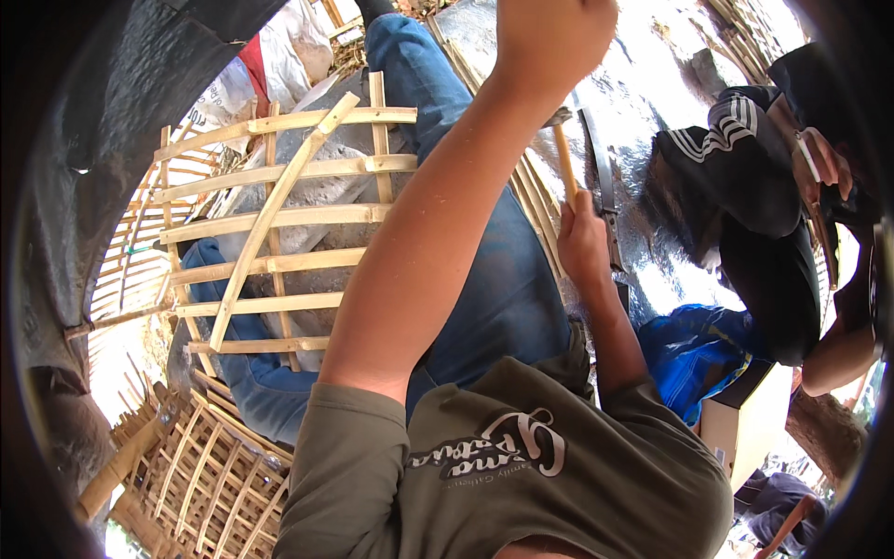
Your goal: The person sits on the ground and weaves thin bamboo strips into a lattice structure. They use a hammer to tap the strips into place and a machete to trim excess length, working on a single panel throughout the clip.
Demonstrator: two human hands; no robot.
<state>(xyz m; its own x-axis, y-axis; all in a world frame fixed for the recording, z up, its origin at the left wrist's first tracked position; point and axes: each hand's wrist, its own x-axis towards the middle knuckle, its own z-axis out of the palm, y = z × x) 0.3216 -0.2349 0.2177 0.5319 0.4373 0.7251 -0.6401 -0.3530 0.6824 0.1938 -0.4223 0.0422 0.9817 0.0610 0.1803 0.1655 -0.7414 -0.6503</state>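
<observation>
My left hand (559,33) is at the top edge, past my knees, its fingers curled closed. What it grips, if anything, is hidden. To its lower right my right hand (585,238) is wrapped round the wooden handle of a hammer (564,154), whose dark head points up toward my left hand. Beside the hammer lies a long dark-bladed knife (601,172). A bamboo slat lattice (279,220) rests at my left by my legs, with one slat lying diagonally across it. My left forearm covers part of its right side.
Long bamboo strips (535,210) lie along my right leg. Another person (745,177) in dark striped trousers sits at the right, near a blue plastic bag (694,349) and a pale box (745,419). A woven bamboo piece (209,480) is at lower left.
</observation>
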